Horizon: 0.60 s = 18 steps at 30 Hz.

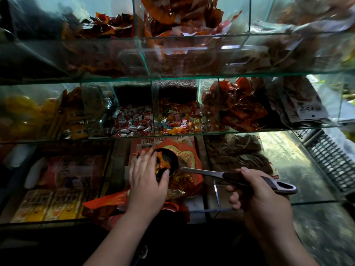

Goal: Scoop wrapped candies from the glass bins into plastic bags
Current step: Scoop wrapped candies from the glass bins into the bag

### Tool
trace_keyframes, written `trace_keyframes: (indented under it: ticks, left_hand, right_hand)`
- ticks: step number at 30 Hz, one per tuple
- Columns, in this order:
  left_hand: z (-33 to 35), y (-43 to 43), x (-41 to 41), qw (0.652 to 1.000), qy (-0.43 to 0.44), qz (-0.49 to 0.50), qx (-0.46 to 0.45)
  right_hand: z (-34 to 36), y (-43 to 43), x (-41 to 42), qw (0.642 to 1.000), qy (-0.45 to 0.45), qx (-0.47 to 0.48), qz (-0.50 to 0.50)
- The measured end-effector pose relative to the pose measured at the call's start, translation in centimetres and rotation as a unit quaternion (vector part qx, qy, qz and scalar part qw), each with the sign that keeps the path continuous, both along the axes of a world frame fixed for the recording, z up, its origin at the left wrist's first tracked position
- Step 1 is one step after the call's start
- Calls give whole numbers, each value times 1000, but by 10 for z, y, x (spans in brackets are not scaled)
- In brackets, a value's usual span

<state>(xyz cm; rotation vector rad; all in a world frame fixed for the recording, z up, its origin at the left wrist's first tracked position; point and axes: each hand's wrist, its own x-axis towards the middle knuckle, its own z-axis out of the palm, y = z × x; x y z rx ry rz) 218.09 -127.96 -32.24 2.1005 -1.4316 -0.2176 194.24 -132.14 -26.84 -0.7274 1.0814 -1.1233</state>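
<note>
- The right hand [257,194] is closed round the dark grip of the scoop [207,172], thumb on top. It holds far back on the handle, probably so the bowl reaches into the bin while staying level.
- The left hand [147,181] lies over the near rim of the scoop's bowl, fingers spread and fairly straight, thumb against the edge. It grips nothing that I can see. I judge it is there to steady the bowl or keep the load from sliding off.
- The candies [162,163] in the bowl are orange-wrapped. The bowl hangs over the middle compartment of the lowest glass bin [216,191].
- Right under the bowl is a red bag [194,160] with gold candies [182,178] showing at its mouth. It looks placed to catch the tip-out, though I cannot tell whether it is the bag being filled.
- The tier above holds red-and-white candies [132,123], with mixed candies [178,120] in the next compartment.
- Writing: the red bag and the card behind it carry Chinese characters, too blurred to read with confidence. White-labelled packets [309,110] at far right show dark print, also unreadable. Yellow packets [44,206] at lower left show only graphics.
</note>
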Motion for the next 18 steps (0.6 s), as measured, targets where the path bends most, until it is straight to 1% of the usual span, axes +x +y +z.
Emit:
trace_keyframes:
  ticks: [5,10,13,14,16,17,18]
  left_hand:
    - [9,-14,-8,999,-4,-42,-15]
    - [32,-46,-7,995,-19,-82,-46]
    - [52,-83,2,992,12,-112,-57]
    - [59,-95,5,990,27,-121,-63]
    - [71,-118,12,990,49,-120,-61]
    - [76,-125,14,992,56,-104,-51]
    - [78,-131,17,994,67,-83,-40]
  right_hand:
    - [33,15,0,997,25,-67,-7]
    - [60,16,11,985,64,-157,-41]
    - [72,5,22,977,66,-194,-62]
    - [72,-1,27,972,80,-210,-67]
    - [71,-16,40,956,110,-261,-72]
    - [69,-25,47,938,147,-307,-73]
    - [64,-36,54,905,203,-368,-65]
